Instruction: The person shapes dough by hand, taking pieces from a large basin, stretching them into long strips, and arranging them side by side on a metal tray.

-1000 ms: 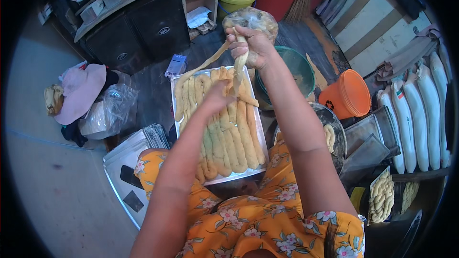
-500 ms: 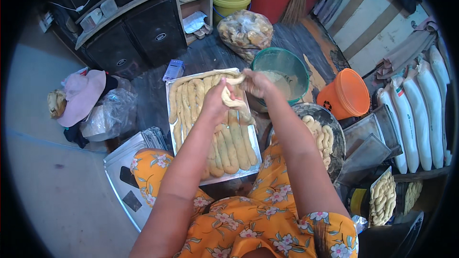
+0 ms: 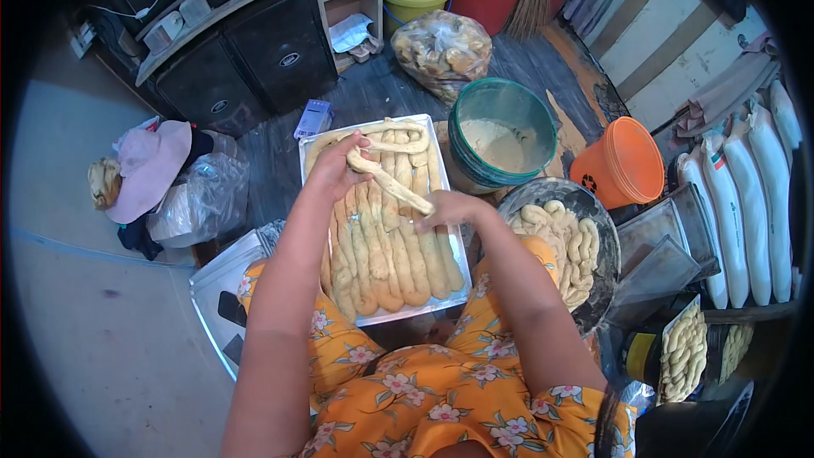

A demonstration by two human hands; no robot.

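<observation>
While the left hand pinches one end of a dough twist between closed fingertips, the right hand grips the other end, so the twist hangs stretched between them, just above the tray. In the head view, the one view there is, the tray looks almost full: long twisted strips lie side by side under the fingers and toward the person, and one more curls across the far end beyond the left fingers. Only a narrow strip of bare tray shows at the right edge, so by my reckoning little room is left. More shaped pieces wait in a dark bowl to the right of the right fingers, and a green bucket stands beyond them. The held twist is pale, yellowish, soft-looking, spiralled along its length and sagging slightly toward the right hand.
</observation>
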